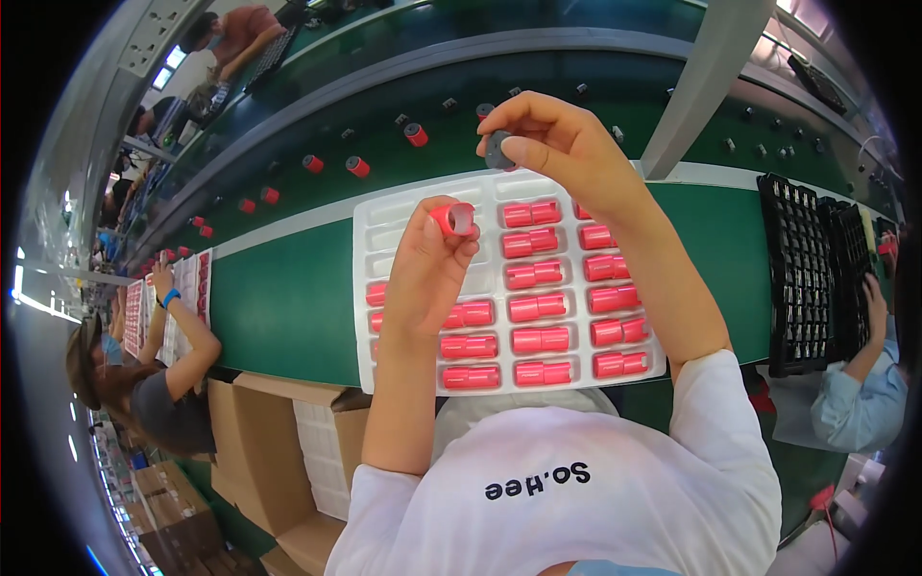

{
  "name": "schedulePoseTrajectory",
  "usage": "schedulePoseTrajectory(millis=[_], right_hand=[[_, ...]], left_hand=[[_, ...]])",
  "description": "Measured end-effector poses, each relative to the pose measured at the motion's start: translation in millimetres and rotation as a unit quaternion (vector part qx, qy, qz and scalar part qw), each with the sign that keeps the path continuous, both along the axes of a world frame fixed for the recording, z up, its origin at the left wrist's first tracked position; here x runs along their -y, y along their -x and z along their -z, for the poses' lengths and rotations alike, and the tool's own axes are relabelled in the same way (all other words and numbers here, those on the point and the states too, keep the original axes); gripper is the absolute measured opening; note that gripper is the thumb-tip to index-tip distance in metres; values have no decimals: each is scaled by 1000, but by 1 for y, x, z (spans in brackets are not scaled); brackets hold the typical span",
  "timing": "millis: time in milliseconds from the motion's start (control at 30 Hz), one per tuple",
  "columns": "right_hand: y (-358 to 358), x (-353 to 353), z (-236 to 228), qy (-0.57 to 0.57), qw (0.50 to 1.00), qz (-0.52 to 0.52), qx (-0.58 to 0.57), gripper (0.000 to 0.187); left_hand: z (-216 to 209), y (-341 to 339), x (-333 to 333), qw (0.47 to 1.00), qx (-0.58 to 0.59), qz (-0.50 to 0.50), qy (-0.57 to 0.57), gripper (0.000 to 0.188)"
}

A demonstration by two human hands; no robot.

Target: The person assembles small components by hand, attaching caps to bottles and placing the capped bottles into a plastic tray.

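Observation:
My left hand [421,276] grips a short red plastic sleeve [448,220] over the tray, its pale, hollow open end turned to the right. Farther off and to the right, my right hand [565,146] pinches a dark grey round cap [498,152] between thumb and fingers. Sleeve and cap are apart. Beneath both hands lies a white moulded tray [384,213] with rows of red cylinders [539,307] in its pockets. Several pockets at the tray's far left hold nothing. My forearms hide part of the rows.
Beyond the tray runs a green belt carrying scattered red cylinders [357,166] and small metallic parts. A grey post [706,88] rises at the far right. Black trays [795,278] lie right; a cardboard box [254,451] stands lower left. Co-workers sit at both sides.

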State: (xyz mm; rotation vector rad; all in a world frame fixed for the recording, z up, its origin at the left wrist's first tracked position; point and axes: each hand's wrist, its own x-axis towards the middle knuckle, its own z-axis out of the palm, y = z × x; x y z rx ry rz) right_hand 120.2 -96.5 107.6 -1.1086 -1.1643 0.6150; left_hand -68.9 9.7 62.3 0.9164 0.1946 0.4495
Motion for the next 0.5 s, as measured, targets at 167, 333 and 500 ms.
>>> schedulePoseTrajectory(millis=[167,333,500], right_hand=[[6,0,-2,-14,1000,-13,3,21],[22,-9,0,-42,999,-21,-2,21],[27,7,2,10,998,-2,68,24]], left_hand=[[5,-2,3,991,79,11,104,34],[1,-2,15,990,95,-25,102,28],[5,-17,27,997,28,27,65,22]])
